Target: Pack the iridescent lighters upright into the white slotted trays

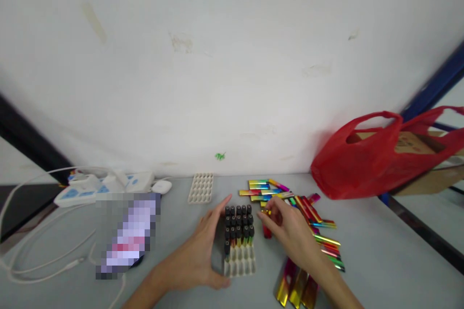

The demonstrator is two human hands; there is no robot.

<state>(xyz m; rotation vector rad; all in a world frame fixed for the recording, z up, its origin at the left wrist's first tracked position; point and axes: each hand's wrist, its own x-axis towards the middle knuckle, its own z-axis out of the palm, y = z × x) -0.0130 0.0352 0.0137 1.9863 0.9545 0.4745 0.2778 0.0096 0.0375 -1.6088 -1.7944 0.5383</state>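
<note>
A pale cupped tray (239,268) holds rows of small black-topped pieces (238,219) standing upright, with shiny coloured lower parts. The front cups of the tray hold nothing, apart from one piece at the left. My left hand (199,256) curves along the tray's left side, thumb and fingers wide apart; whether it touches the tray I cannot tell. Just right of the tray, my right hand (290,227) pinches a small shiny gold piece (266,211) between thumb and fingertips. A red piece (267,231) shows right below those fingertips; whether the two are joined is unclear.
Shiny multicoloured flat cases (261,192) lie scattered behind and right of my right hand, with larger ones (297,287) in front. A second pale tray (201,187) lies by the wall. Left are a phone (130,231), cables and a power strip (134,183); right, a red bag (362,164).
</note>
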